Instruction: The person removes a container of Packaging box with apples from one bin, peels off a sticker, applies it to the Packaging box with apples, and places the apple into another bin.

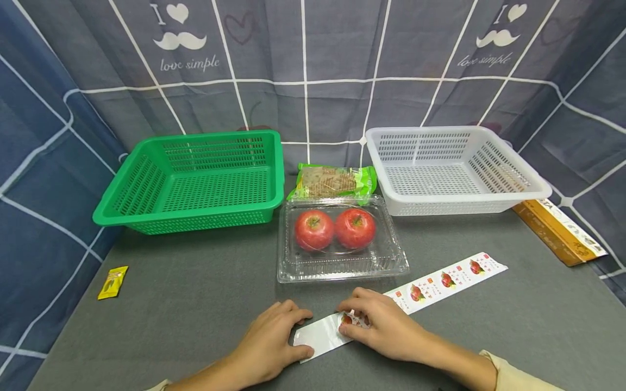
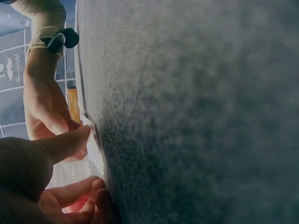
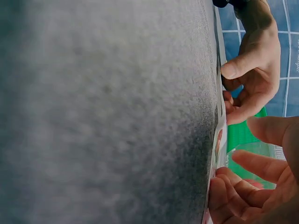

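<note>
A white strip of stickers (image 1: 440,285) with red fruit pictures lies slantwise on the grey table; its left end is blank backing. My left hand (image 1: 274,342) rests at that end, thumb on the lower edge and forefinger by the upper edge. Over the strip's middle bends my right hand (image 1: 386,326), its fingers touching the strip around a fruit sticker (image 1: 346,319). In the right wrist view, a gap shows between the right thumb (image 3: 266,129) and forefinger. Beyond the hands sits a clear plastic box (image 1: 337,267) with two red apples (image 1: 335,230).
A green basket (image 1: 195,217) stands at the back left, a white basket (image 1: 459,203) at the back right. Between them lies a green food packet (image 1: 337,182). A small yellow packet (image 1: 113,282) is at far left, a brown-and-white package (image 1: 562,231) at far right.
</note>
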`<move>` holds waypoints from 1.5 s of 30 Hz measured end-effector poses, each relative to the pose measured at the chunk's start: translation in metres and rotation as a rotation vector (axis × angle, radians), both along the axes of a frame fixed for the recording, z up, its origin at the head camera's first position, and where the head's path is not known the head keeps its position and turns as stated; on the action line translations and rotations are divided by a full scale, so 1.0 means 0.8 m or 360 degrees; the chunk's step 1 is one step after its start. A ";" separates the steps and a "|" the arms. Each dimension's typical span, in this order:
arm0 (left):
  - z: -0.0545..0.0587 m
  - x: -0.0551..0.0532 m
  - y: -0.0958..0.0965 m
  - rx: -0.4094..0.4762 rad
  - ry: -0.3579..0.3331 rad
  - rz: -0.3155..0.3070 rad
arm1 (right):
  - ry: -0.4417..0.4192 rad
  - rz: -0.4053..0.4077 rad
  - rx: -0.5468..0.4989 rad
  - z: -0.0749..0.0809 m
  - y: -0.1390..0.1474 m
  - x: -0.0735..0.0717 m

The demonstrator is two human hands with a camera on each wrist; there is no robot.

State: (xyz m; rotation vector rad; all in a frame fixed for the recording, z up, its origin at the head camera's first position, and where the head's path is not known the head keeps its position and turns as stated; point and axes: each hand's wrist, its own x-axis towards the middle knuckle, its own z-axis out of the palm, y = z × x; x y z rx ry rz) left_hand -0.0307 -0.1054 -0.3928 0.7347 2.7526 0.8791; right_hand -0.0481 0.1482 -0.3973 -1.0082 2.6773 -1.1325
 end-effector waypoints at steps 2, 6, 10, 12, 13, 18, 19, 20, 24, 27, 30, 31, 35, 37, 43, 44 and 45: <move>-0.001 0.000 0.002 -0.0016 0.0036 -0.0016 | -0.0015 0.0000 0.0052 0.001 -0.002 0.000; -0.001 -0.002 0.005 -0.0028 0.0046 -0.0047 | -0.0024 -0.0004 0.0119 0.003 -0.003 0.001; 0.000 -0.006 0.004 0.0013 0.0002 -0.0063 | 0.0002 0.0000 0.0152 0.004 -0.004 0.001; -0.001 -0.008 0.004 0.0054 -0.0031 -0.0068 | 0.0004 0.0000 0.0167 0.004 -0.005 0.001; -0.001 -0.009 0.003 0.0078 -0.0053 -0.0068 | 0.0002 0.0002 0.0174 0.004 -0.005 0.001; -0.002 -0.013 0.002 0.0162 -0.0152 -0.0058 | -0.0016 -0.0003 0.0197 0.004 -0.006 0.001; -0.002 -0.014 0.002 0.0177 -0.0172 -0.0051 | -0.0021 -0.0007 0.0200 0.003 -0.006 0.001; -0.002 -0.014 0.002 0.0192 -0.0190 -0.0043 | -0.0026 -0.0013 0.0201 0.003 -0.006 0.001; -0.001 -0.016 0.002 0.0298 -0.0287 -0.0024 | -0.0046 -0.0038 0.0202 0.002 -0.007 0.001; -0.001 -0.017 0.003 0.0360 -0.0341 -0.0028 | -0.0051 -0.0054 0.0202 0.001 -0.007 0.001; -0.002 -0.018 0.004 0.0396 -0.0395 -0.0019 | -0.0035 -0.0061 0.0190 0.000 -0.007 0.000; -0.002 -0.018 0.005 0.0402 -0.0413 -0.0012 | -0.0027 -0.0063 0.0179 0.000 -0.007 0.001; -0.002 -0.019 0.005 0.0435 -0.0492 0.0005 | 0.0003 -0.0063 0.0125 0.000 -0.007 0.001; -0.002 -0.020 0.005 0.0455 -0.0518 0.0000 | 0.0001 -0.0065 0.0101 0.000 -0.007 0.001; -0.003 -0.020 0.006 0.0500 -0.0560 -0.0013 | -0.0038 -0.0069 0.0074 0.000 -0.008 0.002; -0.003 -0.021 0.006 0.0499 -0.0561 -0.0014 | -0.0040 -0.0067 0.0072 0.000 -0.008 0.002; -0.003 -0.021 0.006 0.0502 -0.0565 -0.0015 | -0.0038 -0.0065 0.0072 0.000 -0.007 0.001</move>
